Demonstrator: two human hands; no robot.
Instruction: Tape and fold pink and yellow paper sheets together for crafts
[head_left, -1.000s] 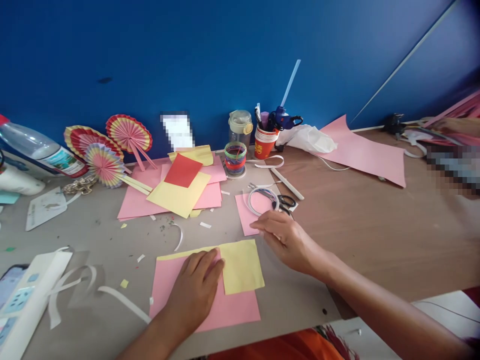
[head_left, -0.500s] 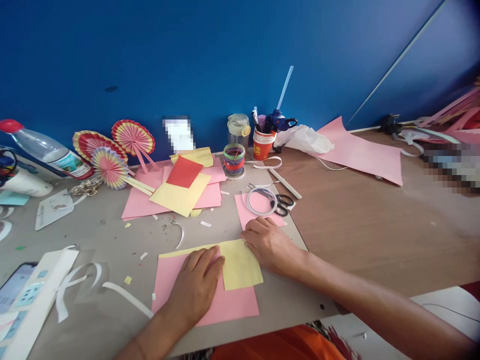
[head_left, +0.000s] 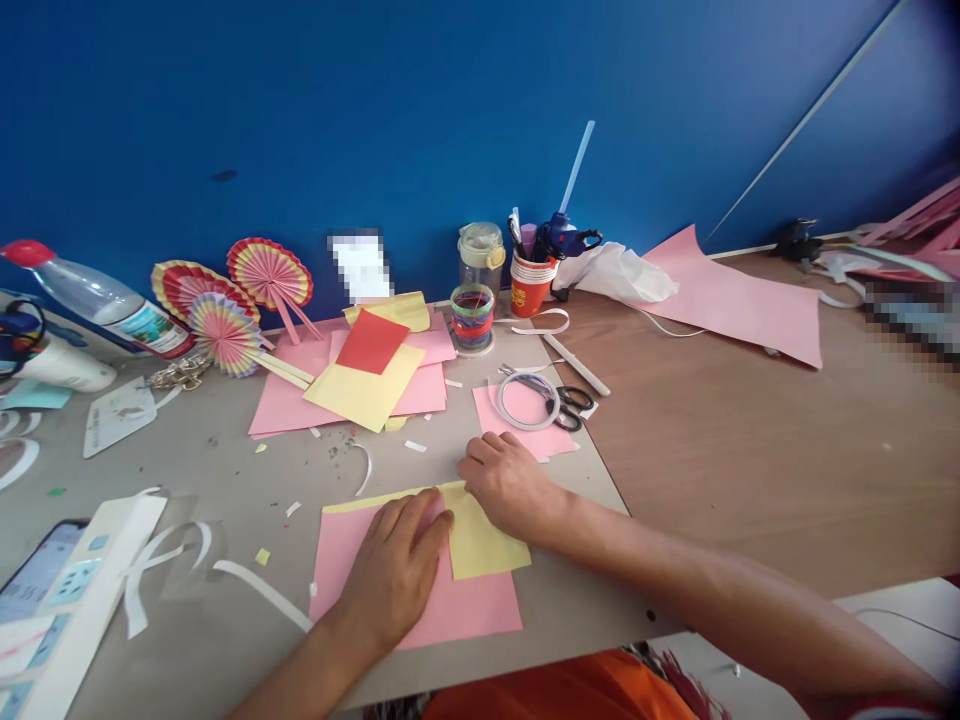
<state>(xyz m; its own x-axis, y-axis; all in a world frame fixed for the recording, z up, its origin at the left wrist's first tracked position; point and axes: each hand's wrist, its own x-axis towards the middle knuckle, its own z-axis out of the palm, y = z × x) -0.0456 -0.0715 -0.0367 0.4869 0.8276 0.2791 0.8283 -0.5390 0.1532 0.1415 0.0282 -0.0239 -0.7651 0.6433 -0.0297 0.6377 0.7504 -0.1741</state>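
Note:
A pink paper sheet [head_left: 465, 610] lies at the near edge of the grey table [head_left: 225, 470], with a yellow sheet [head_left: 480, 545] lying over its upper part. My left hand [head_left: 394, 570] rests flat on both sheets, fingers stretched out. My right hand [head_left: 510, 490] presses on the yellow sheet's top edge, its fingers curled down on the paper. Just beyond my right hand lies a small pink piece [head_left: 525, 410] with a white tape ring [head_left: 527, 400] and black scissors [head_left: 571, 402] on it.
A stack of pink, yellow and red papers [head_left: 360, 380] lies further back. Paper fans [head_left: 225, 300], a bottle [head_left: 90, 300], a jar [head_left: 480, 255] and a pen cup [head_left: 530, 280] stand by the blue wall. A phone [head_left: 37, 575] is at left, a large pink sheet [head_left: 742, 300] at right.
My right hand came back from the tape ring and scissors and moved left onto the yellow sheet's top edge. My left hand stayed on the papers.

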